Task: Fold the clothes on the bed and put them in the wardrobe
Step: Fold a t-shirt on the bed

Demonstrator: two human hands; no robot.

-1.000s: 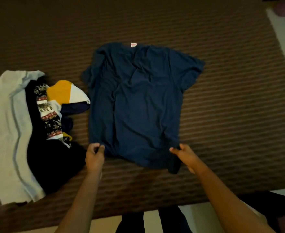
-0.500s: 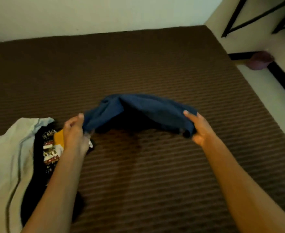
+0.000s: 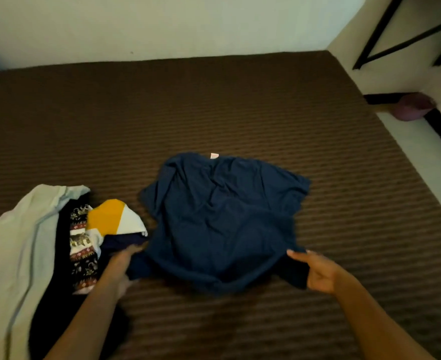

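A navy T-shirt (image 3: 224, 216) lies spread near the front edge of the bed (image 3: 240, 100), soft, light and limp — best held at its hem corners. The 2 hands, left hand (image 3: 122, 258) and right hand (image 3: 318, 272), pinch those corners, apart. A heap of mixed clothes (image 3: 32, 242) sits by the left edge on ribbed brown fabric.

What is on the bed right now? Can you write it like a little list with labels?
bed: brown striped cover
main item: dark blue T-shirt, spread out, neck tag at the far end
left hand: left hand grips the shirt's bottom left corner
right hand: right hand pinches the shirt's bottom right corner
pile: unfolded clothes to the left of the shirt, including a pale grey garment, a patterned piece and a yellow and white one
folding: not yet done
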